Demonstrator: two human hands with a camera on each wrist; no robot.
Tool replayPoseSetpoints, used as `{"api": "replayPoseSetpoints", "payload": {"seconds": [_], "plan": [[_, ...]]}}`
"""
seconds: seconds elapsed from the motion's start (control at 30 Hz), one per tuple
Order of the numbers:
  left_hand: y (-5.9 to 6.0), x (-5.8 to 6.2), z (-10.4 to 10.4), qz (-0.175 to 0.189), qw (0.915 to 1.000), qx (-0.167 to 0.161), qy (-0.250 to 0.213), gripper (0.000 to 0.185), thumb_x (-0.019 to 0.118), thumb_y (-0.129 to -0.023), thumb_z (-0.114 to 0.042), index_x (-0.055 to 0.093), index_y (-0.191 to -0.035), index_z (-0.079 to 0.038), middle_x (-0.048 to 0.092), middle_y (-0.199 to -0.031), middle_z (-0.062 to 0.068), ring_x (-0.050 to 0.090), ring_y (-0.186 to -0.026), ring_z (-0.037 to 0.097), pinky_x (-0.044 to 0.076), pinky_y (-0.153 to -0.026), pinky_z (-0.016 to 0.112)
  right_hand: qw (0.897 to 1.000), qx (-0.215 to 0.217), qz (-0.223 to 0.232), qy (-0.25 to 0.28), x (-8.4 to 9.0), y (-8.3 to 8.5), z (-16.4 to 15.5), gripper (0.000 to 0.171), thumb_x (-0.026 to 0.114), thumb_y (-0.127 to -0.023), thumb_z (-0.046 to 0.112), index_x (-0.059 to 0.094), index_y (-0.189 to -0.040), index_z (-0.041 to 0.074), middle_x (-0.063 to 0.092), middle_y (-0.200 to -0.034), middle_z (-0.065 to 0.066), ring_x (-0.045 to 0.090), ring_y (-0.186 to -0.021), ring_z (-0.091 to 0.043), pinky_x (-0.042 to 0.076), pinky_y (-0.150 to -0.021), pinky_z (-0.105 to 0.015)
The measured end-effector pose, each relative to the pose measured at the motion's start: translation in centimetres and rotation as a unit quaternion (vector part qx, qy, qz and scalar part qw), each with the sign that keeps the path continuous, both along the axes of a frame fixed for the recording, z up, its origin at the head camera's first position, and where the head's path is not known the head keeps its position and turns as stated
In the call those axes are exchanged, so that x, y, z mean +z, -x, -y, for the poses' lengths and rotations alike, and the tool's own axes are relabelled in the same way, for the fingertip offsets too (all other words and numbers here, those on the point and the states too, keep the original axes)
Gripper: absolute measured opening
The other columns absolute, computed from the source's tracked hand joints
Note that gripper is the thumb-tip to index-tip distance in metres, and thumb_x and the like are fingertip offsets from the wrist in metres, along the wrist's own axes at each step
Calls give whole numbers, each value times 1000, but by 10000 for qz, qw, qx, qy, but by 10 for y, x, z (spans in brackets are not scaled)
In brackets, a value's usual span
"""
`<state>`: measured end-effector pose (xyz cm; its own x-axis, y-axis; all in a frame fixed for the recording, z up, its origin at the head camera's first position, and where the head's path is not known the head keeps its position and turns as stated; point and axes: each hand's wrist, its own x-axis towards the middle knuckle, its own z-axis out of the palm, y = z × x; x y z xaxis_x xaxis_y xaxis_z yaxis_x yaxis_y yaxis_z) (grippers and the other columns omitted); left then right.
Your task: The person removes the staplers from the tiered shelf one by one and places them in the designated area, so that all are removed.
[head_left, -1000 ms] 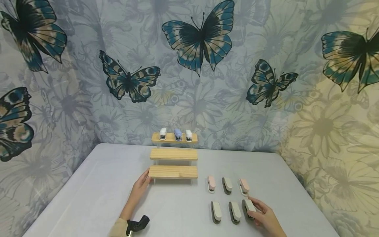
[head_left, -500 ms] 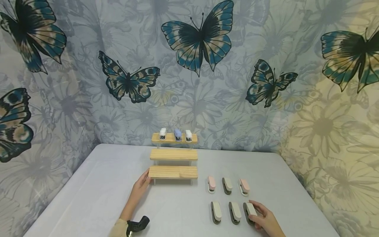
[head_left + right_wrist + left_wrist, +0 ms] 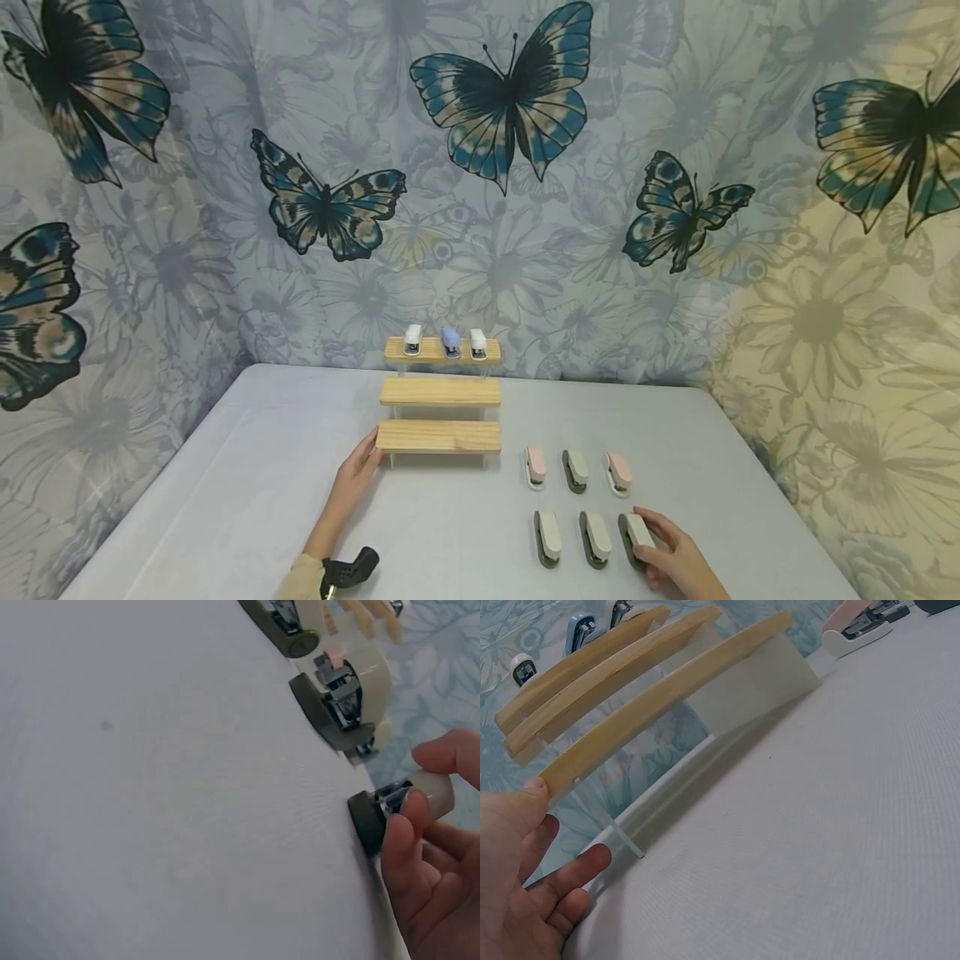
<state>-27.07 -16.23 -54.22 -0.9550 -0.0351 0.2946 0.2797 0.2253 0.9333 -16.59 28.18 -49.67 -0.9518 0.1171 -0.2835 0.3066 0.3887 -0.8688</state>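
My right hand [image 3: 675, 558] is nearest me, thumb and fingers pinched around the rightmost stapler [image 3: 633, 537] in the front row, which sits on the table [image 3: 225, 500]. Two more staplers like it [image 3: 547, 537] [image 3: 596, 537] lie just beside it to the left. Behind them stands a second row: a pink stapler [image 3: 536, 465], an olive one [image 3: 576, 469] and another pink one [image 3: 619, 473]. Further off, my left hand [image 3: 358, 467] lies open, fingers relaxed, its thumb touching the left end of the lowest step of the wooden stand [image 3: 438, 436]. Three small staplers [image 3: 448, 342] stand on the top step, against the butterfly curtain [image 3: 510, 92]
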Motion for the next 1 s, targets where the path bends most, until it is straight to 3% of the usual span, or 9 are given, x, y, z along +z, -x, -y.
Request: {"api": "replayPoseSetpoints", "payload": {"seconds": [0.1,0.23,0.5,0.63,0.83,0.9,1.0], "plan": [[0,1,-1,90,9999,23,-73,46,41,-80,-35,32,-121,-15,32,-121,0,44,-94,15,34,-81,24,9981,587,169,40,1,1,-7,68,60,-68,26,25,-120,0,25,-115,-28,47,-46,-21,43,-41,-33],[0,1,-1,67,9999,-10,-125,46,42,-80,-34,32,-120,-14,32,-121,1,44,-96,16,35,-81,24,9936,1088,260,159,2,1,-16,67,58,-70,27,20,-122,8,30,-111,-20,48,-47,-19,45,-44,-33],[0,0,1,46,9999,-109,-117,47,41,-81,-32,30,-121,-11,30,-122,4,39,-101,18,33,-82,25,9941,1021,-119,-343,28,7,-15,68,56,-72,29,18,-123,5,13,-122,-27,47,-45,-22,43,-41,-34],[0,0,2,-31,9999,-136,-27,47,40,-82,-31,29,-122,-9,29,-123,7,37,-102,20,33,-82,27,9937,783,-603,-529,34,14,-24,66,56,-72,28,19,-124,11,16,-123,-23,46,-43,-22,42,-39,-36],[0,0,1,65,9999,28,-135,46,42,-80,-33,32,-121,-14,32,-121,2,41,-99,16,33,-82,25,9781,1140,-1720,-257,24,43,-53,57,50,-78,22,19,-126,20,18,-127,-8,45,-43,-20,34,-34,-45],[0,0,1,11,9999,-13,-165,46,42,-81,-32,32,-121,-12,32,-121,3,39,-100,17,33,-82,25,9737,1304,-1869,23,35,46,-49,53,47,-80,19,19,-126,20,18,-127,-5,43,-44,-23,35,-35,-43],[1,0,1,-70,9999,-51,-117,46,42,-81,-31,32,-121,-11,31,-121,4,36,-103,17,33,-82,25,9655,1588,-1979,582,64,44,-30,50,44,-82,14,20,-125,14,15,-128,-11,37,-45,-26,39,-39,-39]]}}
